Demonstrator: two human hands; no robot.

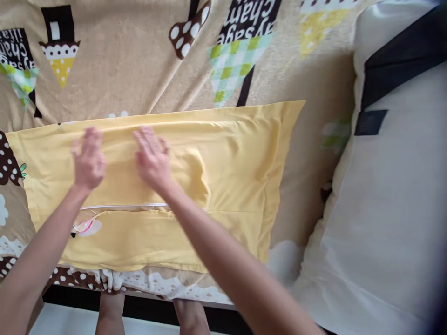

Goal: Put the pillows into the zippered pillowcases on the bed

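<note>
A yellow pillowcase (pixel 237 167) lies spread flat, with wrinkles toward its right end. A long slit edged in white runs across its middle, and a bit of pink and white print shows at the slit's left end. Over the upper left part of the cloth is my left hand (pixel 90 160), fingers stretched out and holding nothing. My right hand (pixel 152 156) is just to its right, fingers also extended and nothing in them. Both hands are slightly blurred, and I cannot tell whether they press on the cloth. A raised fold stands right of my right hand.
Beneath the pillowcase is a beige patterned blanket (pixel 115 60) covering a bed. A large white pillow (pixel 380 223) with dark patches stands along the right side. The bed's dark front edge (pixel 150 307) runs by my legs, with pale floor below.
</note>
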